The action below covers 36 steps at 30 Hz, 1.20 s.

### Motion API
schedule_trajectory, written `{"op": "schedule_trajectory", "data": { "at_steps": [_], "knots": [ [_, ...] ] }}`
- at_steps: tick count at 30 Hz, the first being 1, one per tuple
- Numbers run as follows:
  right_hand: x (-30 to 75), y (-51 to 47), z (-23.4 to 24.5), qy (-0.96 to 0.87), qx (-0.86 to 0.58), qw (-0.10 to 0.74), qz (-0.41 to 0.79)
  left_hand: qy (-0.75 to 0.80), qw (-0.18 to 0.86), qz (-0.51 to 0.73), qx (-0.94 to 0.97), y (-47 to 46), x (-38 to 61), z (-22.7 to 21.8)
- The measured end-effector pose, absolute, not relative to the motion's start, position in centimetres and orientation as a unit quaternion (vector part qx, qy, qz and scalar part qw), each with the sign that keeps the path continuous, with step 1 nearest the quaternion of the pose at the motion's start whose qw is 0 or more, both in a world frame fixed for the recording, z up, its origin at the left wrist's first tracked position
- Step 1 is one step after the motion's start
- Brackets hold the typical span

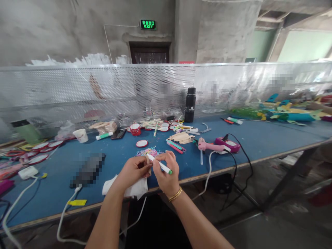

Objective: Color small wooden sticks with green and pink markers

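Observation:
My right hand (167,174) is closed around a white marker pen (164,167) with a green end, its other end pointing toward my left hand. My left hand (135,171) pinches a narrow wooden craft stick (148,168), partly hidden by the fingers. The pen's front end meets or nearly meets the stick; exact contact is hard to see. Just beyond both hands lies a tangle of thin coloured strings (149,151). White tissue (137,189) rests under my left wrist at the table edge.
Right of my hands are a pink glue gun (211,146), pens (175,146) and loose craft sticks (183,137). A black bottle (190,105) stands by the mesh divider (155,83). To the left are a phone (89,170) with a cable and a paper cup (81,135).

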State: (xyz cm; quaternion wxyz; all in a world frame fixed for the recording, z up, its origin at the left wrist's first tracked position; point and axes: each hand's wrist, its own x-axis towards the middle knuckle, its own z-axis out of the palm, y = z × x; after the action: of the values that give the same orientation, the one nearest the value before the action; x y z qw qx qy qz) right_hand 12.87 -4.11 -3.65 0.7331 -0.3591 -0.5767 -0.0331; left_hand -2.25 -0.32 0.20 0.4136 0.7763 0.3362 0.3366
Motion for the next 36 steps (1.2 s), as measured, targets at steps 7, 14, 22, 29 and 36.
{"op": "schedule_trajectory", "data": {
  "at_steps": [7, 14, 22, 29, 36],
  "knots": [
    [12.91, -4.11, -3.61, -0.572, -0.362, 0.735, -0.030, 0.340, 0.412, 0.335, 0.776, -0.29, -2.32, 0.17],
    [12.95, -4.23, -3.44, -0.571, -0.359, 0.738, -0.034, 0.340, 0.408, 0.339, 0.777, -0.36, -2.24, 0.20],
    [13.05, -4.26, -3.29, -0.565, -0.363, 0.740, -0.035, 0.338, 0.409, 0.335, 0.779, -0.34, -2.29, 0.29],
    [13.16, -4.32, -3.26, -0.570, -0.362, 0.737, -0.036, 0.340, 0.404, 0.333, 0.781, -0.37, -2.36, 0.34],
    [13.17, -4.46, -3.21, -0.562, -0.355, 0.747, -0.035, 0.349, 0.410, 0.339, 0.771, -0.34, -2.27, 0.19]
  ]
}}
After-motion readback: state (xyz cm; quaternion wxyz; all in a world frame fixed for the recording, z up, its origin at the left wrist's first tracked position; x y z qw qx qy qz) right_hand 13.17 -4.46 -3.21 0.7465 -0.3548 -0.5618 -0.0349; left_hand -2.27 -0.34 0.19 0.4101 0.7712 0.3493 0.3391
